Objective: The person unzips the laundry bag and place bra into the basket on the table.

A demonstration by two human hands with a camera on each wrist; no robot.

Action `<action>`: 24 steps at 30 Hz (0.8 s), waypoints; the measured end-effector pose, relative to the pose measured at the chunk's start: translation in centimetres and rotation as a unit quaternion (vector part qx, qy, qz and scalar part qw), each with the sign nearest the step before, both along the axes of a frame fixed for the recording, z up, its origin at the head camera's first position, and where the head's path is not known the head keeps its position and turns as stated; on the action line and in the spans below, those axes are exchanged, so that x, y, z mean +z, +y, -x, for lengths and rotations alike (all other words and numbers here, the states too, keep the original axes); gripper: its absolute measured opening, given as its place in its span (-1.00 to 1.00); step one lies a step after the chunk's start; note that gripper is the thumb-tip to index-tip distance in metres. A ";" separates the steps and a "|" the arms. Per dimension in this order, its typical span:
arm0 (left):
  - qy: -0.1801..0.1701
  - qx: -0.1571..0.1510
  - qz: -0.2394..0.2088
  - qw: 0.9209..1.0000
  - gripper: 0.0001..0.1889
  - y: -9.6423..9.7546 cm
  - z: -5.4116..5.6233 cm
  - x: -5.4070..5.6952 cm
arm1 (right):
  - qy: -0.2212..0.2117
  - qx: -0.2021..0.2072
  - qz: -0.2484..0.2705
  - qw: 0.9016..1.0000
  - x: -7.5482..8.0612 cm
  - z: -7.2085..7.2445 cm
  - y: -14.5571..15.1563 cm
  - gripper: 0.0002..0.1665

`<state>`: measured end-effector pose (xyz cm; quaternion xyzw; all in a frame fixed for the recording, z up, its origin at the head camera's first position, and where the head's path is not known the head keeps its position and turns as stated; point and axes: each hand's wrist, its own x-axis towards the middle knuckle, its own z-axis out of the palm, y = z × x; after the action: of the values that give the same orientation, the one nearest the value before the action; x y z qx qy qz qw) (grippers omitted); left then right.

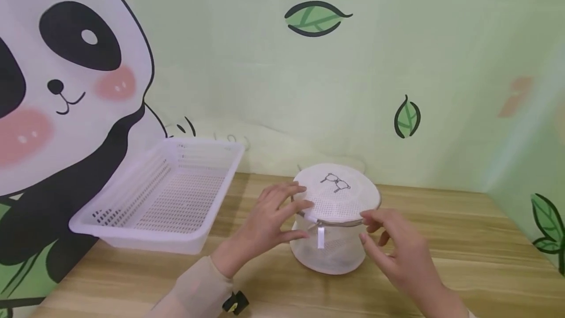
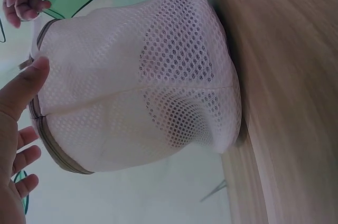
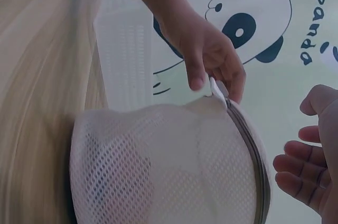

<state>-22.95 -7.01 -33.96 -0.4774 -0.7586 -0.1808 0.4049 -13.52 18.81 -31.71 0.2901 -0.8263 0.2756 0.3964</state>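
Observation:
A white mesh laundry bag (image 1: 328, 256), round like a drum, stands upright on the table. Its flat lid (image 1: 337, 205) carries a small line drawing, and a grey zipper (image 3: 253, 155) runs round the rim. A white tab (image 1: 321, 237) hangs at the front. My left hand (image 1: 269, 220) is at the lid's left edge, fingers spread and fingertips at the rim. On the other side, my right hand (image 1: 399, 249) has loosely bent fingers close to the rim; the right wrist view shows a gap between it and the bag. What the bag contains cannot be made out.
To the left, a white slotted plastic basket (image 1: 198, 244) sits on the wooden table (image 1: 441, 239). Behind the table rises a pale green wall (image 1: 243, 63) with a panda and leaves printed on it. A small black object (image 1: 236, 303) is by the left sleeve.

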 end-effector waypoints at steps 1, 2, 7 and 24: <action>-0.001 -0.001 -0.001 1.000 -0.39 0.1 0.0 -0.1 | -0.005 0.001 -0.002 1.000 -0.1 -0.1 -0.2 -0.57; -0.003 -0.003 -0.002 1.000 -0.42 0.2 0.1 -0.1 | -0.008 0.004 -0.002 1.000 -0.1 -0.1 -0.4 -0.57; -0.006 -0.009 -0.008 1.000 -0.48 0.8 0.2 -0.4 | -0.017 0.024 -0.005 1.000 -0.5 -0.1 -1.1 -0.62; 0.021 0.014 -0.037 0.999 -0.61 2.8 0.0 -1.0 | -0.019 0.021 -0.021 0.999 -0.9 -0.2 -1.7 -0.66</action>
<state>-22.91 -4.22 -34.92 -0.4553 -0.7493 -0.1929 0.4405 -13.37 17.09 -32.64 0.3102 -0.8329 0.2723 0.3686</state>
